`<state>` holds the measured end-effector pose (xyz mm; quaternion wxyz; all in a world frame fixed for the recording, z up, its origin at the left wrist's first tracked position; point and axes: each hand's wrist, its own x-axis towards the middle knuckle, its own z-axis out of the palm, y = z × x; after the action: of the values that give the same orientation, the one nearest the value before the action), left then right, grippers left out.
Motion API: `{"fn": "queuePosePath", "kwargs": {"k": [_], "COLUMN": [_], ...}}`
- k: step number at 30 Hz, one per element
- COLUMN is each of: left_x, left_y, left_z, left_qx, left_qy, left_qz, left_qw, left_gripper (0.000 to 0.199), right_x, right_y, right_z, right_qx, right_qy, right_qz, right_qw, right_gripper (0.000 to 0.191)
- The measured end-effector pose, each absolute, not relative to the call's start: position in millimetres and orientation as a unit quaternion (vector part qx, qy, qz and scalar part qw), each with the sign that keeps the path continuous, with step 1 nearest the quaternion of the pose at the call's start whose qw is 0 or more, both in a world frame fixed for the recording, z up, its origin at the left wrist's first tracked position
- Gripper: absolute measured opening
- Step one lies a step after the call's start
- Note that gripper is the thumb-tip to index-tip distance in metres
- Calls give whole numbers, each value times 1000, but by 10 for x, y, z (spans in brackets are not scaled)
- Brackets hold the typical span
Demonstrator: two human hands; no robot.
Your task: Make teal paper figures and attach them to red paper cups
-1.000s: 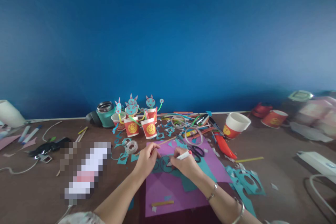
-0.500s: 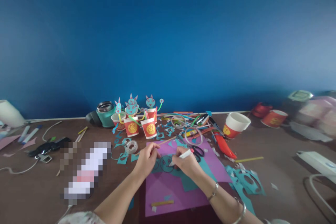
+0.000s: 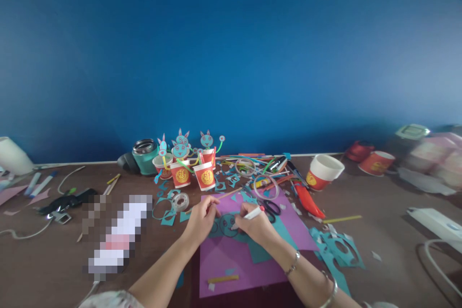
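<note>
Pinches a white marker [image 3: 254,213] low on its barrel, tip end down, between the fingers of the right hand [image 3: 255,224], at lower centre of the frame. Rests the left hand [image 3: 202,216] near it, to the left, with thumb and forefinger curled close together; cannot tell whether paper is caught between them. Has beneath the hands a teal paper [image 3: 228,232] bearing a round drawn face, laid over a purple sheet [image 3: 227,260]. Looks thin, light and easily creased; probably best pressed flat at a margin, away from ink that might smear. Shows, left of centre, red-and-white paper cups [image 3: 180,174], with teal animal heads [image 3: 207,140] above them. Includes, right of centre, an open white-and-red cup [image 3: 325,172], bottom hidden, and, further left, a teal flask [image 3: 146,160], mouth open, contents impossible to make out.
</note>
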<state>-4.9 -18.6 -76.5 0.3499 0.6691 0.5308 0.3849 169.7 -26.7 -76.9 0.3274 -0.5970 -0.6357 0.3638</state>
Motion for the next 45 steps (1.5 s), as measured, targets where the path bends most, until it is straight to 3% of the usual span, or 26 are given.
{"fn": "queuePosePath", "kwargs": {"k": [45], "left_x": [-46], "left_y": [-193], "left_z": [-741], "left_qx": [668], "left_qy": [532], "left_qz": [382], "left_qw": [352], "left_gripper": [20], "right_x": [1709], "right_y": [-250], "right_z": [-750], "right_qx": [-615], "right_qy": [-621], "right_qz": [364], "right_qw": [322], "right_gripper": [16]}}
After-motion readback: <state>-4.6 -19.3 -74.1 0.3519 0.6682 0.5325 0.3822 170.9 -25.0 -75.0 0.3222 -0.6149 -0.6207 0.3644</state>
